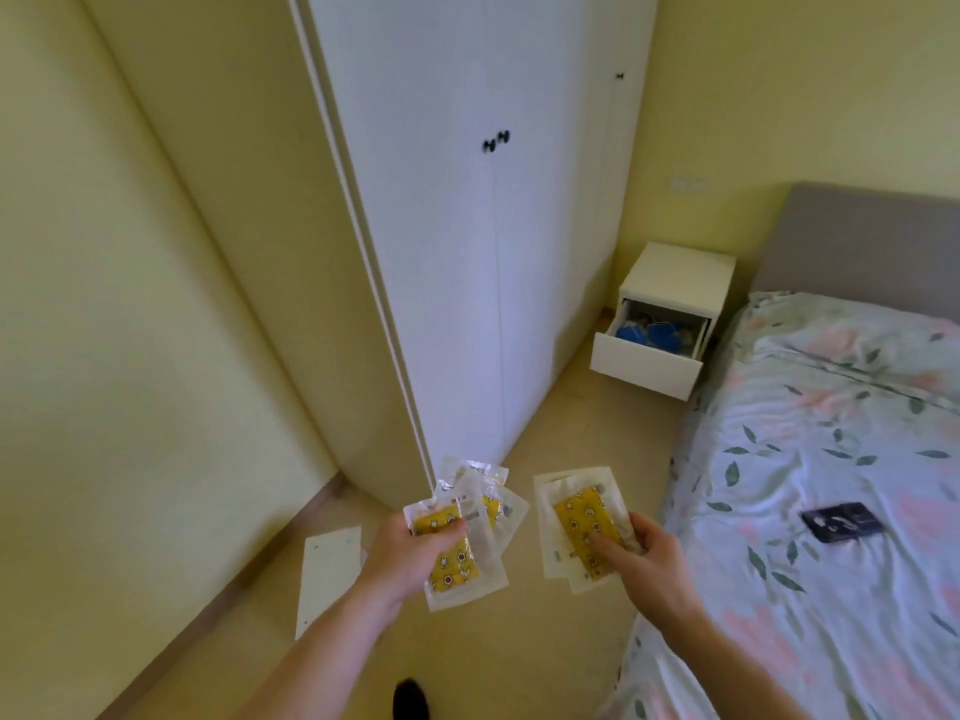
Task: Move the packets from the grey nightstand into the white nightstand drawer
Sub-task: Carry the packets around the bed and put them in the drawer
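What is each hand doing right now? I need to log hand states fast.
Left hand: grips a fanned bunch of packets.
Right hand: holds a smaller stack of packets, thumb on top.

Both forearms are bare from the bottom edge of the view up to the wrists, with no sleeves, watch, bracelet or rings showing. The left hand and right hand are ungloved. A dark shoe tip shows low between the arms.

Print on the packets is too small to read.
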A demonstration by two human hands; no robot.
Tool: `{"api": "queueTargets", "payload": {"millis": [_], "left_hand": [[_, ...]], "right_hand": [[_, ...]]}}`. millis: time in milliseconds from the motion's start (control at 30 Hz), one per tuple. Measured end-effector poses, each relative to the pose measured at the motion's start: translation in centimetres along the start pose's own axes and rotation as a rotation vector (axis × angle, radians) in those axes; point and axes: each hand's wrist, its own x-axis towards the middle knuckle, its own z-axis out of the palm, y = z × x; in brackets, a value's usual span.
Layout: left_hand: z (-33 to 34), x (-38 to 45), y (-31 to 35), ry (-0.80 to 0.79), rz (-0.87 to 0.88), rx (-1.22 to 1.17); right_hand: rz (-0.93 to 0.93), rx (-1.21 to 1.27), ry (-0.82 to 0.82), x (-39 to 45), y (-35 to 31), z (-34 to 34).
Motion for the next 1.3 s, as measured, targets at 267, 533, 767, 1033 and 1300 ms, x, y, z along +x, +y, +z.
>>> {"api": "queueTargets", "payload": {"millis": [267, 533, 767, 1033, 1300], "left_hand": [[-0.6, 16.6, 6.3, -0.123, 0.033, 0.01], [5.8, 31.0, 14.3, -0.326, 0.051, 0.128], [16.8, 39.9, 19.3, -0.524, 0.071, 0.231], [28.0, 50.8, 25.4, -0.459, 0.031, 0.261], [33.7, 60.1, 30.2, -0.345, -0.013, 0.29]], "right_hand": [[0.009, 0.052, 0.164, 13.1, -4.9, 2.2], [0.071, 0.064, 0.371, 21.3, -7.6, -0.1], [0.178, 0.108, 0.597, 27.8, -5.7, -7.9], [0.221, 0.155, 0.569, 41.9, -5.2, -17.3], [0.285, 0.08, 0.516, 55.6, -7.2, -26.5]]}}
